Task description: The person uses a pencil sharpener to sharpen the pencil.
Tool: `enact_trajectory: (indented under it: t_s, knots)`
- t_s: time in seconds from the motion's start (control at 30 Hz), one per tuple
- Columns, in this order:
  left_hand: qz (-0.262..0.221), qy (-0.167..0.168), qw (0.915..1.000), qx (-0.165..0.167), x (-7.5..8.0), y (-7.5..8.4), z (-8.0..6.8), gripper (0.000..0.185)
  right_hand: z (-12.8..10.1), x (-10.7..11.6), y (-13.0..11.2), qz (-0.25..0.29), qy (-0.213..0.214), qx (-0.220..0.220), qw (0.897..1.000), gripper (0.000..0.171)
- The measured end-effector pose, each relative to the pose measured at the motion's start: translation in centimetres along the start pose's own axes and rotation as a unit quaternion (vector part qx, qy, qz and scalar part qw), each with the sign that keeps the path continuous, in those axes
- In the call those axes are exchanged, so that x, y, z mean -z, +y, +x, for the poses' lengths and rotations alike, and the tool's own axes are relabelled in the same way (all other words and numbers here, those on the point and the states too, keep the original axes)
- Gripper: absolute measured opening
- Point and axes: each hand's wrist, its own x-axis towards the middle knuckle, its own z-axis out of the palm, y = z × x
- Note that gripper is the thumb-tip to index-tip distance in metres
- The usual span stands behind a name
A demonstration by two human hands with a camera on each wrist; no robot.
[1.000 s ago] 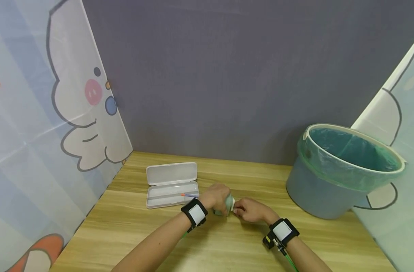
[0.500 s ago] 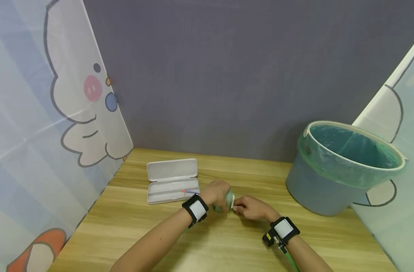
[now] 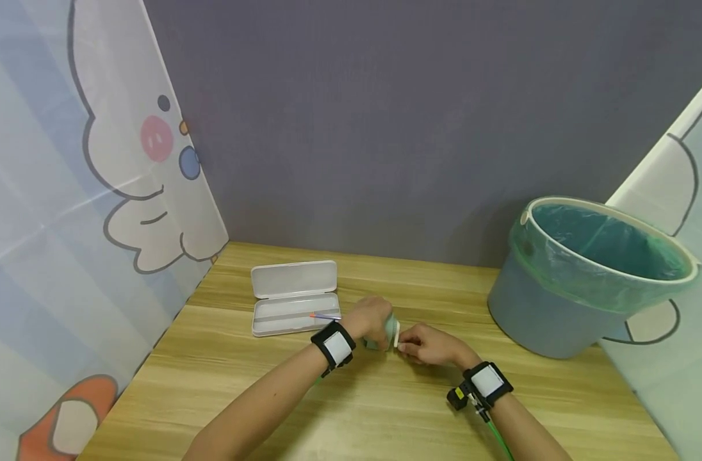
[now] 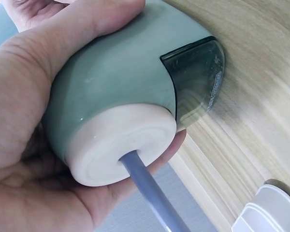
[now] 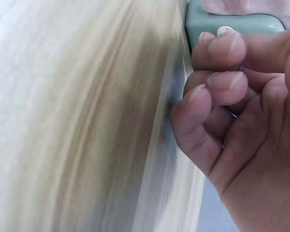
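Note:
My left hand (image 3: 367,318) is wrapped around a green pencil sharpener (image 4: 130,63) lying on the wooden table. Its thumb lies over the green body in the left wrist view. A purple-blue pencil (image 4: 157,193) sticks out of the hole in the sharpener's cream-coloured front ring (image 4: 106,140). In the head view, the pencil's orange end points left over the pencil case. At the sharpener's other end, my right hand (image 3: 434,346) pinches the white crank handle (image 3: 397,334) with curled fingers. In the right wrist view those fingers mostly hide the handle.
An open white pencil case (image 3: 296,314) lies to the left, its lid (image 3: 294,279) folded back. On the right stands a large blue-grey bin (image 3: 535,314) with a green plastic liner. A dark grey panel (image 3: 357,128) closes off the table's back.
The head view has tilted down slightly, so everything sits higher in it. More of the white crank shows beside my right fingers. Both hands keep their hold, and the pencil stays in the sharpener.

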Motion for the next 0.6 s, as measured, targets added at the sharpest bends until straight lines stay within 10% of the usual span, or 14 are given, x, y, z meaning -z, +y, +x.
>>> enact_trajectory:
  t_s: [0.6]
  knots:
    - [0.005, -0.011, 0.9999, 0.005, 0.24, 0.11, 0.01, 0.045, -1.01, 0.37, -0.67, 0.068, -0.006, -0.002, 0.998, 0.034]
